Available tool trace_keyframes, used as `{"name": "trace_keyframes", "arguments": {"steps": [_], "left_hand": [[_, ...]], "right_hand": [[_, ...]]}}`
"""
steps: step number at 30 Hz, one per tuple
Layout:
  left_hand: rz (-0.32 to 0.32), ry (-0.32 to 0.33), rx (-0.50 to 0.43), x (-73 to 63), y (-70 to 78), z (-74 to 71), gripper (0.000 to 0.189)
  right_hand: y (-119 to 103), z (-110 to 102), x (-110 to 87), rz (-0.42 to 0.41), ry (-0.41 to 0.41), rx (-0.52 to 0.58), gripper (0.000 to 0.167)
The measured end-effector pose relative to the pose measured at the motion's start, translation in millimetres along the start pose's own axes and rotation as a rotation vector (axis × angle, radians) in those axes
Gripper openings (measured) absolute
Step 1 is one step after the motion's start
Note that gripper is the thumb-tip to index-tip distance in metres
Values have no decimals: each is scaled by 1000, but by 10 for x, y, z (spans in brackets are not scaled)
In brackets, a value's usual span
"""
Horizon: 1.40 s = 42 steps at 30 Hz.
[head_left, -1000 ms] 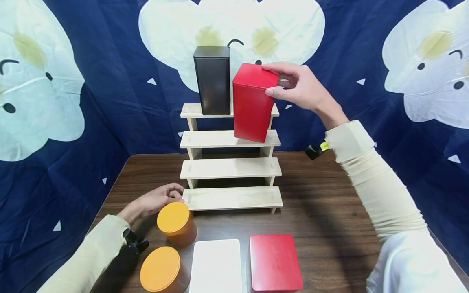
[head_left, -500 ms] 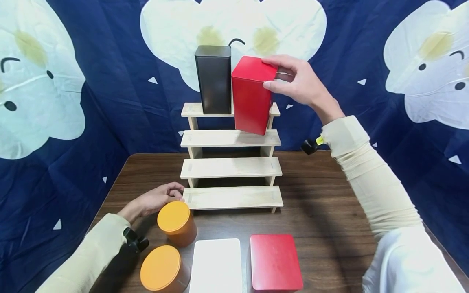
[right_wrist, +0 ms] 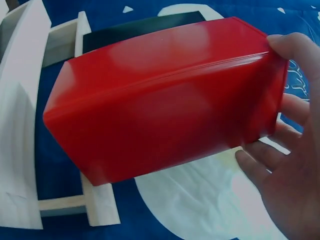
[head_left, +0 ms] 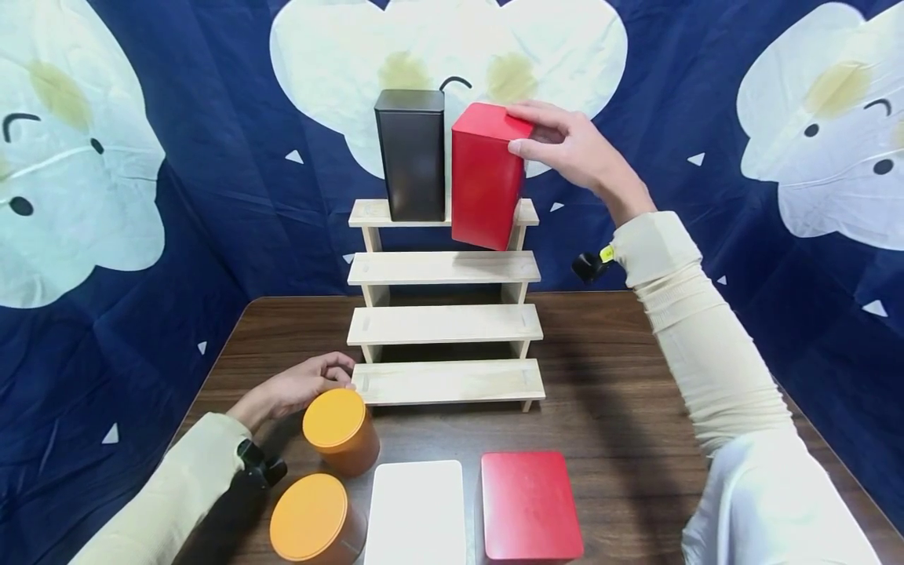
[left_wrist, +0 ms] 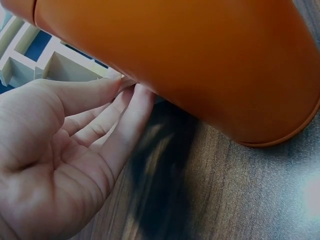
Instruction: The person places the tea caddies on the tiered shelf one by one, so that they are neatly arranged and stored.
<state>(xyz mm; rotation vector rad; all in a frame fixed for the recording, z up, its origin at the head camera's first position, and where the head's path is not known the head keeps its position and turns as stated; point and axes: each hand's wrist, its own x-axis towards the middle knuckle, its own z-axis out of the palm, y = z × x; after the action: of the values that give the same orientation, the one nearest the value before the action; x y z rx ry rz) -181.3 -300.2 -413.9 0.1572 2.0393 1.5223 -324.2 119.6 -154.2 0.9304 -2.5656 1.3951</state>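
A tall red tin (head_left: 487, 184) hangs slightly tilted in front of the top step of a tiered wooden stand (head_left: 445, 323). My right hand (head_left: 575, 149) grips it by the lid end, thumb on the near side and fingers over the far side, as the right wrist view (right_wrist: 295, 135) also shows. To its left, a tall black tin (head_left: 411, 161) stands upright on the top step. My left hand (head_left: 304, 384) pinches the left end of the lowest step between thumb and fingers, behind an orange round tin (head_left: 334, 420); that tin partly hides the fingertips in the left wrist view.
Nearer on the brown wooden table (head_left: 621, 408) stand a second orange round tin (head_left: 309, 518), a white box-shaped tin (head_left: 417, 514) and another red tin (head_left: 531, 506). A dark blue cloth (head_left: 212, 157) with white clouds hangs behind and at both sides.
My right hand has raised the tall red tin and moved it back, from overlapping the second step up towards the top step. The left hand stays where it was.
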Motion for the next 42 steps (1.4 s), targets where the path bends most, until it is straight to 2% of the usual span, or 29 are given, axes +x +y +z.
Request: {"name": "trace_keyframes", "arguments": {"steps": [5, 9, 13, 17, 21, 26, 35, 42], "left_hand": [[-1, 6, 8, 5, 0, -15, 49], [-2, 9, 7, 9, -16, -23, 50], [2, 3, -3, 15, -37, -5, 50], [8, -2, -6, 14, -48, 11, 50], [14, -4, -5, 12, -46, 13, 51], [15, -6, -2, 22, -52, -3, 51], [3, 1, -15, 40, -77, -9, 50], [19, -8, -15, 12, -57, -13, 51]], "right_hand": [[-55, -56, 48, 45, -26, -137, 63], [-58, -41, 68, 46, 17, -177, 61], [-17, -2, 68, 30, 79, -174, 57], [-8, 50, 39, -14, 108, -120, 52], [-107, 105, -44, -34, 123, -77, 50], [-189, 154, -94, -42, 151, -91, 49], [82, 160, 98, -63, 220, -153, 46], [132, 193, 120, -100, 283, -177, 44]]}}
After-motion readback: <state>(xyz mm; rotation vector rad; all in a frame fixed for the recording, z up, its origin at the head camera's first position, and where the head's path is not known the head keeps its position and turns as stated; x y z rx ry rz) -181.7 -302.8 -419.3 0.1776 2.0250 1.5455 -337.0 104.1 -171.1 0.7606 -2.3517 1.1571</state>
